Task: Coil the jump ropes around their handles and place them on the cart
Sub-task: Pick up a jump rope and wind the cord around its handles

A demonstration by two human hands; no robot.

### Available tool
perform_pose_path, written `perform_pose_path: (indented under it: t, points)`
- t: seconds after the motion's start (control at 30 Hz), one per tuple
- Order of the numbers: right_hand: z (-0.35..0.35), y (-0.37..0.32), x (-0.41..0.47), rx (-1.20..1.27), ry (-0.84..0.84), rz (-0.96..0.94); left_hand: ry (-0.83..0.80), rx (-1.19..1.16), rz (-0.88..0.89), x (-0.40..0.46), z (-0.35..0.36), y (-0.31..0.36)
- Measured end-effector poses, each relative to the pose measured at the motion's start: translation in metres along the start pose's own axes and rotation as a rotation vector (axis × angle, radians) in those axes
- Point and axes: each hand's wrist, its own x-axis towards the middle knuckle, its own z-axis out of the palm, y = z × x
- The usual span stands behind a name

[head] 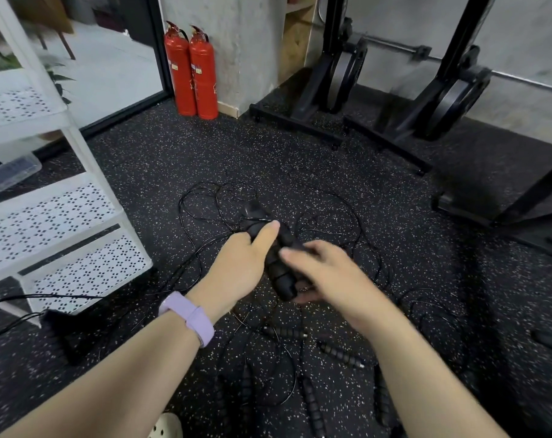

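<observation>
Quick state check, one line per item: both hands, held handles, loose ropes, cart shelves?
left hand: grips the held handles, thumb along them.
right hand: blurred, fingers curled at the lower end of the handles.
held handles: bunched together, off the floor, a few cord turns near the top.
loose ropes: uncoiled, tangled on the floor.
cart: white perforated shelves, no ropes seen on them.
fire extinguishers: upright by the wall.

Under you, the speckled floor carries tangled ropes, loose handles, the cart, two extinguishers and racks.
</observation>
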Motion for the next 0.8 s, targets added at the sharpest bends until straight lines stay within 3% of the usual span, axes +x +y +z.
perform_pose_path:
  t: [0.07, 0.13, 0.27, 0.33, 0.43, 0.53, 0.6, 0.7, 0.8]
  points:
    - [-0.014, -0.002, -0.001, 0.456, -0.247, 0.151, -0.090, -0.111, 0.059, -0.001, 0.001, 0.002]
    - [-0.018, 0.000, -0.005, 0.724, -0.442, 0.260, -0.138, -0.181, 0.132, -0.006, 0.003, 0.008]
    - [-0.011, 0.006, -0.002, 0.862, -0.607, 0.189, -0.169, -0.192, 0.194, -0.009, 0.002, 0.014]
    - [-0.013, 0.004, 0.000, 0.713, -0.517, 0.114, -0.187, -0.133, 0.191, -0.005, -0.004, 0.016]
    - [-0.019, 0.005, 0.002, 0.238, -0.197, 0.019, -0.141, 0.229, 0.222, 0.002, -0.012, 0.009]
    - [-0.020, 0.011, 0.006, -0.110, -0.010, -0.029, -0.137, 0.433, 0.149, 0.004, -0.013, 0.000]
    - [-0.018, 0.015, 0.009, -0.301, 0.082, -0.022, -0.169, 0.415, 0.042, 0.004, -0.010, -0.001]
    - [-0.005, 0.018, 0.007, -0.644, 0.235, -0.014, -0.177, 0.107, -0.179, 0.006, -0.003, 0.002]
    - [0.020, 0.014, -0.001, -1.007, 0.331, -0.104, -0.049, 0.096, -0.151, 0.001, 0.003, 0.000]
